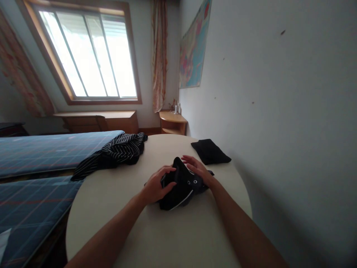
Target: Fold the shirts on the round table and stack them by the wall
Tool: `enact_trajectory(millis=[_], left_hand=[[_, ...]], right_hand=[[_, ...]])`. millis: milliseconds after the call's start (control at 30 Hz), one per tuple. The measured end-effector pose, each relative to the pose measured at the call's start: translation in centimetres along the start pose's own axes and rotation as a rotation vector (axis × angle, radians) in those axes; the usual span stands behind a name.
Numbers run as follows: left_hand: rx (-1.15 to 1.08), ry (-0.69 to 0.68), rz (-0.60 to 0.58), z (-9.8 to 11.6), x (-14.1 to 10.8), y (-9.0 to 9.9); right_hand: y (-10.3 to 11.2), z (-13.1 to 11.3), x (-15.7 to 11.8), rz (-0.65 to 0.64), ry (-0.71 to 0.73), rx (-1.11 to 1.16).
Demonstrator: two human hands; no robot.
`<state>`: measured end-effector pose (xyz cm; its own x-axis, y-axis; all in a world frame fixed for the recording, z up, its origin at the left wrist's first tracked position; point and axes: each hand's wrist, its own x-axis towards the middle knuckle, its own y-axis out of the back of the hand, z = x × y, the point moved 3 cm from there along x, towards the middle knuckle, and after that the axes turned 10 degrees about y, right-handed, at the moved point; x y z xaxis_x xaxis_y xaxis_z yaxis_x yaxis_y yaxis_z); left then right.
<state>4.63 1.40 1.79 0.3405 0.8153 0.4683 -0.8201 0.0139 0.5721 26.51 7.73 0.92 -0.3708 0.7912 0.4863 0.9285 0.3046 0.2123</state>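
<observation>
A bunched black garment (180, 186) with white piping and two pale-ringed eyelets lies in the middle of the round cream table (122, 230). On its left side rests my left hand (160, 184), thumb and fingers apart over the dark cloth. My right hand (196, 169) lies across the garment's upper right part, its fingers stretched out and slightly bent. Neither hand visibly grips the cloth. Just beyond my right hand is a flat, folded black cloth (211, 151). A black-and-white striped garment (122, 149) lies loosely crumpled at the table's far left edge.
Blue plaid beds (55, 152) adjoin the table on the left, and the striped garment reaches over towards them. A white wall (292, 141) runs close along the right. Behind stand a wooden desk (119, 118) under the window and a corner shelf (173, 118) with small bottles.
</observation>
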Motion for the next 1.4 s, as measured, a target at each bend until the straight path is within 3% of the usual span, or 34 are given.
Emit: enact_trajectory(millis=[133, 233, 300, 500, 600, 767, 867, 1000, 1067, 1133, 1233, 1400], left_hand=[[0.005, 0.018, -0.050, 0.1, -0.1, -0.9], [-0.050, 0.057, -0.085, -0.1, -0.1, -1.1], [-0.103, 0.092, -0.118, -0.3, -0.2, -0.9], [-0.105, 0.252, -0.264, -1.5, -0.5, -0.5], [-0.038, 0.304, -0.239, -1.8, -0.4, -0.8], [-0.185, 0.308, -0.211, -1.9, 0.3, -1.0], [-0.343, 0.346, -0.158, -2.5, 1.0, 0.1], [-0.281, 0.478, 0.189, -4.2, 1.7, 2.5], [-0.208, 0.490, 0.356, -4.8, 1.8, 3.5], [-0.164, 0.501, 0.452, -5.2, 1.9, 4.1], [-0.158, 0.539, 0.404, -5.5, 1.8, 3.9], [-0.045, 0.480, 0.181, -5.1, 1.2, 2.2]], right_hand=[[-1.5, -1.4, -0.4, -0.207, -0.011, 0.081], [-1.6, -1.6, -0.2, -0.171, -0.001, -0.063], [-0.9, -1.3, 0.1, -0.034, 0.026, -0.159], [2.5, 0.0, 0.5, 0.587, 0.099, -0.301], [3.4, 0.4, 0.2, 0.708, 0.097, -0.349], [3.1, 1.1, 0.3, 0.610, 0.061, -0.331], [2.7, 1.2, 0.6, 0.527, 0.045, -0.255], [2.6, 1.2, 0.6, 0.448, 0.005, -0.182], [2.3, 1.4, 0.4, 0.333, -0.012, -0.129], [1.7, 1.6, 0.0, 0.180, -0.011, -0.114], [1.2, 2.1, -0.3, 0.070, -0.010, -0.171], [2.4, 2.1, -0.2, 0.331, 0.044, -0.269]])
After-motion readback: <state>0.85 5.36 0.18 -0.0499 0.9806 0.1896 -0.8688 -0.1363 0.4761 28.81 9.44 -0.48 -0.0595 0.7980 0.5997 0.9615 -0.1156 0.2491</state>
